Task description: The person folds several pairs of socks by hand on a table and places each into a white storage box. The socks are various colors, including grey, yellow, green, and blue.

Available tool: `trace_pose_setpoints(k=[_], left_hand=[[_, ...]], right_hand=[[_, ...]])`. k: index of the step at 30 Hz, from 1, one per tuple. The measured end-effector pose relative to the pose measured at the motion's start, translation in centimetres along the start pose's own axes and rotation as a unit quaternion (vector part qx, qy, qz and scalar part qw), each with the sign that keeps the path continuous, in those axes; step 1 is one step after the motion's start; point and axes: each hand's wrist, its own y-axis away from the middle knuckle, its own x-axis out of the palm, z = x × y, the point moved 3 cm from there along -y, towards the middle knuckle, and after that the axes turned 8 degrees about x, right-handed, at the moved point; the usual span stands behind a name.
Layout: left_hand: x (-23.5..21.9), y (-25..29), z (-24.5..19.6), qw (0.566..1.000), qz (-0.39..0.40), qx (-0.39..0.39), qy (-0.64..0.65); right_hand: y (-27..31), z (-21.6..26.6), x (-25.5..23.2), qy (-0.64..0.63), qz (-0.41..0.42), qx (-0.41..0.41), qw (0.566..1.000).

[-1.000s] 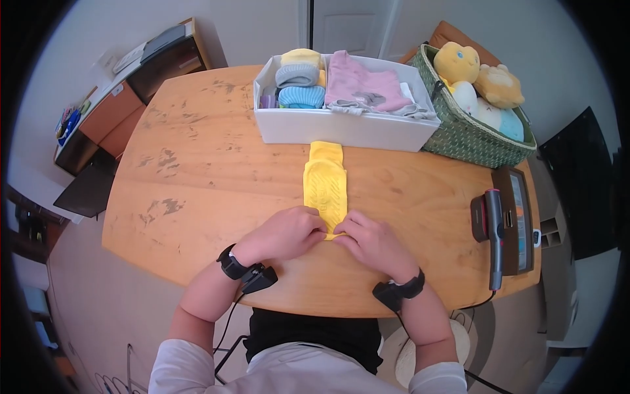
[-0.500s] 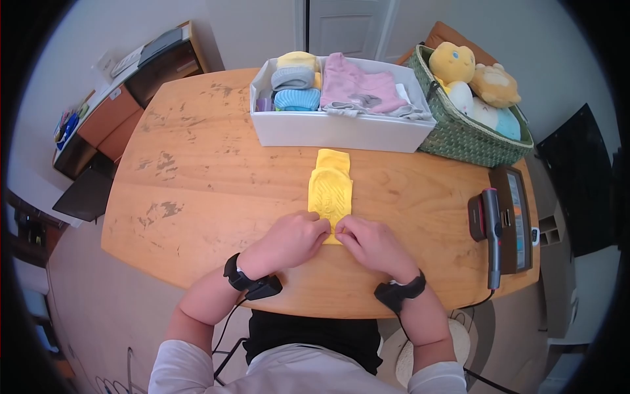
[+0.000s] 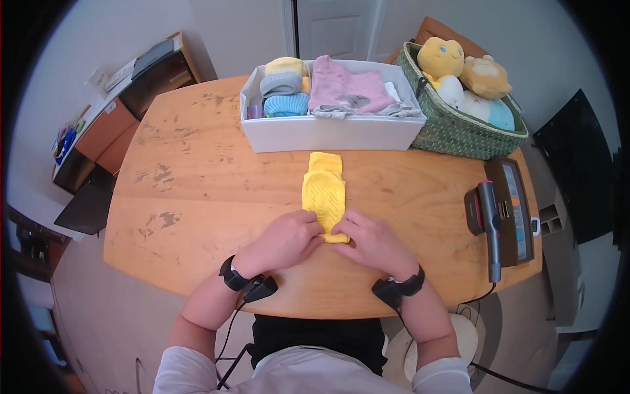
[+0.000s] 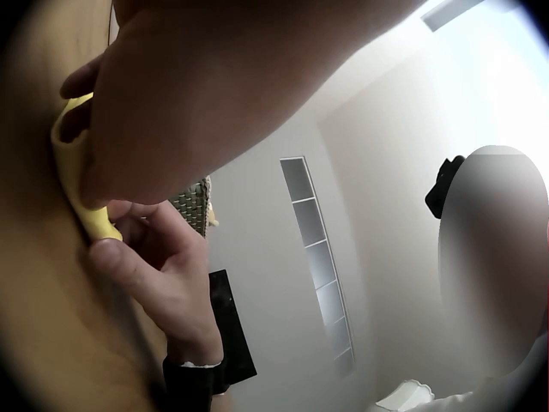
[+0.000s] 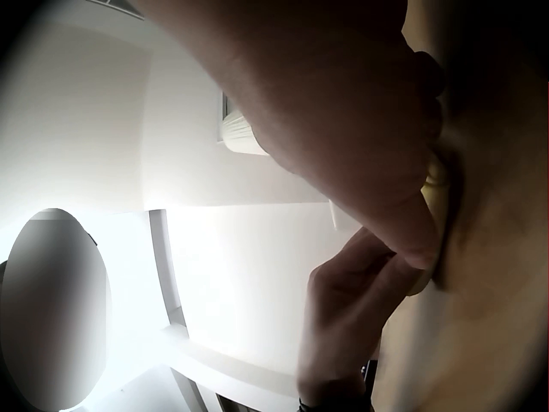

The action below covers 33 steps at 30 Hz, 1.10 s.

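Note:
A yellow sock (image 3: 324, 194) with a raised pattern on its upper face lies lengthwise on the wooden table, its narrower cuff pointing away from me. At its near end, my left hand (image 3: 287, 240) grips the left side with curled fingers. My right hand (image 3: 375, 244) pinches the right corner of that same end, thumb below and fingers over the fabric. Between the two hands a short strip of the near edge shows. In the left wrist view the sock (image 4: 73, 167) looks lifted into a loop at the edge, with the right thumb against it.
Beyond the sock stands a white box (image 3: 335, 134) holding rolled socks and a folded pink garment (image 3: 351, 88). A green woven basket (image 3: 466, 134) of plush toys is at the back right. Along the right edge lie a corded handheld appliance (image 3: 489, 230) and a brown case (image 3: 515, 210).
My hands have parted slightly, so more of the sock's near edge shows between them. The sock stays flat, apart from a small shift at the held end.

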Motion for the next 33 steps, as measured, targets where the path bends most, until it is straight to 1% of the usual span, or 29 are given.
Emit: trace_pose_setpoints(k=[2, 4, 5, 7, 8, 10, 11, 13, 17, 19, 23, 25, 26, 28, 29, 31, 33], left_hand=[[0.2, 0.1, 0.5, 1.000, 0.012, -0.013, 0.023], [0.4, 0.0, 0.9, 0.998, 0.000, -0.022, 0.062], [0.0, -0.2, 0.4, 0.998, 0.000, -0.020, 0.061], [-1.0, -0.7, -0.4, 0.987, 0.023, -0.116, 0.107], [-0.9, -0.7, -0.5, 0.987, 0.025, -0.113, 0.107], [-1.1, -0.6, -1.1, 0.999, -0.009, -0.008, 0.044], [-1.0, -0.7, -1.1, 0.999, -0.007, -0.005, 0.044], [-0.9, -0.7, -1.2, 0.999, -0.026, 0.034, 0.005], [-0.5, -0.5, -0.4, 0.999, -0.016, 0.027, 0.007], [-0.2, -0.4, 0.3, 0.999, -0.003, -0.008, 0.050], [-0.3, -0.2, 0.9, 0.996, 0.005, -0.036, 0.080], [0.1, -0.1, 1.2, 0.996, 0.004, -0.038, 0.077], [0.0, -0.2, 0.9, 0.996, 0.002, -0.038, 0.077], [-0.6, -0.4, 0.3, 0.994, -0.008, -0.068, 0.091], [-0.6, -0.5, 0.2, 0.994, -0.009, -0.067, 0.091], [-0.7, -0.6, -0.2, 0.997, -0.036, -0.023, 0.070], [-0.4, -0.5, -0.2, 0.998, -0.030, -0.012, 0.052]], right_hand=[[0.0, 0.0, 0.3, 0.021, -0.001, -0.003, 1.000], [0.0, -0.3, 0.4, 0.023, -0.016, -0.002, 1.000], [0.0, -0.3, 0.4, 0.024, -0.018, -0.002, 1.000], [0.0, -0.5, 0.3, 0.021, -0.004, 0.004, 1.000], [0.0, -0.6, 0.3, 0.021, -0.007, 0.006, 1.000], [0.1, -0.7, 0.2, 0.011, 0.011, 0.018, 1.000], [0.1, -0.8, 0.2, 0.010, 0.008, 0.020, 1.000], [0.2, -1.0, 0.4, 0.007, 0.018, 0.026, 0.999], [0.3, -0.9, 0.5, -0.009, 0.008, 0.028, 1.000], [0.2, -0.5, 0.2, -0.025, -0.023, 0.052, 0.998], [-0.1, 0.0, -0.3, 0.005, 0.010, 0.019, 1.000], [0.0, -0.4, 0.0, 0.031, -0.014, 0.010, 0.999], [0.0, -0.3, -0.1, 0.033, -0.013, 0.009, 0.999], [-0.1, -0.3, -0.2, 0.034, -0.009, 0.023, 0.999], [-0.1, -0.3, -0.2, 0.035, -0.009, 0.023, 0.999], [-0.1, -0.4, -0.2, 0.025, -0.011, 0.024, 0.999], [0.0, -1.0, 0.0, 0.023, -0.010, 0.023, 0.999]])
